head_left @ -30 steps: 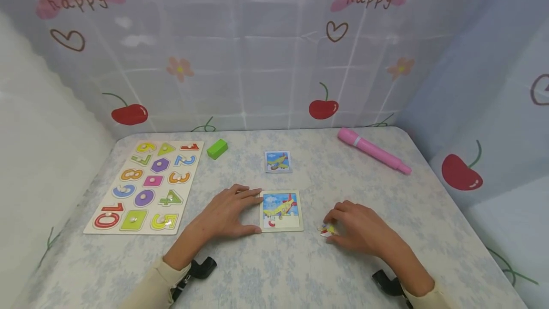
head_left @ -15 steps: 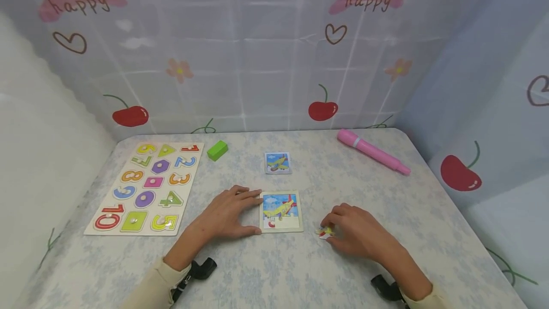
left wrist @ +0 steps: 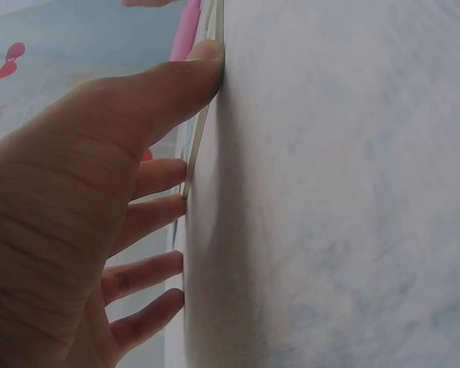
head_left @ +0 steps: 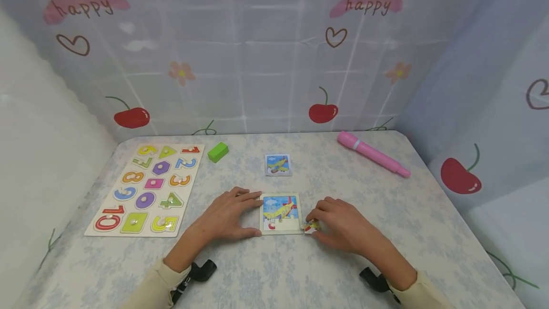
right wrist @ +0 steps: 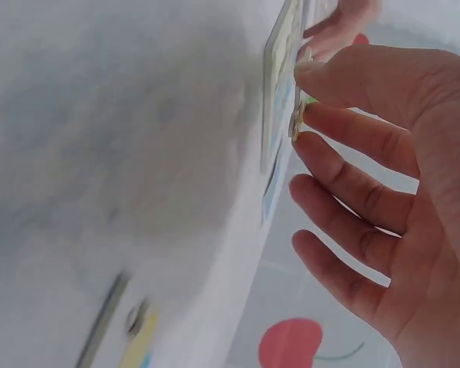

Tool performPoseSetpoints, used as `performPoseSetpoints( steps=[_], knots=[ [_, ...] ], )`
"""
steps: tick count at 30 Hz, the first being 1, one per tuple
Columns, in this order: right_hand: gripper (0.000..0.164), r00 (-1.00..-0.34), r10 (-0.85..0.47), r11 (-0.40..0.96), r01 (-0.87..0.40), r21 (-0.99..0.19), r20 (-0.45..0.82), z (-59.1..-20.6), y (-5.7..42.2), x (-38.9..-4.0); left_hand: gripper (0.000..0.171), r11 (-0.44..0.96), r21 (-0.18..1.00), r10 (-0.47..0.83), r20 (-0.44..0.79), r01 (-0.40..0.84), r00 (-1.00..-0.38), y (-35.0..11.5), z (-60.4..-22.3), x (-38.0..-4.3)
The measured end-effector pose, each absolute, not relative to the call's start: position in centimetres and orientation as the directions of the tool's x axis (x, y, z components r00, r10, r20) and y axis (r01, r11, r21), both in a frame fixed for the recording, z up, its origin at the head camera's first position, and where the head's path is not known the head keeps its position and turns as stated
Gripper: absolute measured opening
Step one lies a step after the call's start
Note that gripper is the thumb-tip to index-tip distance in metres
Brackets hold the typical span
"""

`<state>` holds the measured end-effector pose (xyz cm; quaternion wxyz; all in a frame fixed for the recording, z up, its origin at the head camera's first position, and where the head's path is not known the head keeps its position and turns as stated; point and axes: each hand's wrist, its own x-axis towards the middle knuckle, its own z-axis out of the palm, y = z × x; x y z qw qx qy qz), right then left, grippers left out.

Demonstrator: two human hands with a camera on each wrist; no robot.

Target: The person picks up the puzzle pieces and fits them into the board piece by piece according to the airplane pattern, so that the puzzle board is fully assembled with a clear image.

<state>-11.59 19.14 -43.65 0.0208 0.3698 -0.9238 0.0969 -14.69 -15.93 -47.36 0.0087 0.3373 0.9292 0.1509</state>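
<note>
A small square puzzle tray (head_left: 288,225) with a yellow plane picture lies mid-table, with a bare cream area along its lower part. At its left edge rests my left hand (head_left: 227,216), fingers extended and fingertips touching the rim; the left wrist view shows the thumb (left wrist: 192,73) along that edge. My right hand (head_left: 345,225) pinches a jigsaw piece (head_left: 310,227) with yellow and red print, right beside the tray's right edge. In the right wrist view, thumb and fingers hold the piece (right wrist: 297,115) on edge, its printed face mostly hidden.
Behind the tray lies a small plane picture card (head_left: 278,164). A number-and-shape puzzle board (head_left: 159,225) is at left, near a green block (head_left: 218,152). A pink thick pen-shaped object (head_left: 374,154) lies back right. A printed curtain (head_left: 274,61) hangs behind the table.
My right hand has moved left with the jigsaw piece, from a gap off the tray to its right edge. The left hand stays at the tray. The head view tilts slightly upward.
</note>
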Motion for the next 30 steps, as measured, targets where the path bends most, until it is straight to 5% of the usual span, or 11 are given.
performPoseSetpoints(
  steps=[12, 30],
  knots=[
    [0.025, -0.638, -0.759, 0.616, -0.768, -0.178, 0.126, -44.4, 15.7, -13.4, 0.079, 0.724, 0.281, 0.631, 0.098, 0.629, -0.770, -16.0, -47.4, -14.7],
    [0.024, -0.623, -0.777, 0.603, -0.779, -0.172, 0.095, -45.0, 13.3, -14.1, 0.079, 0.721, 0.272, 0.640, 0.093, 0.637, -0.763, -15.9, -47.3, -14.7]
  ],
)
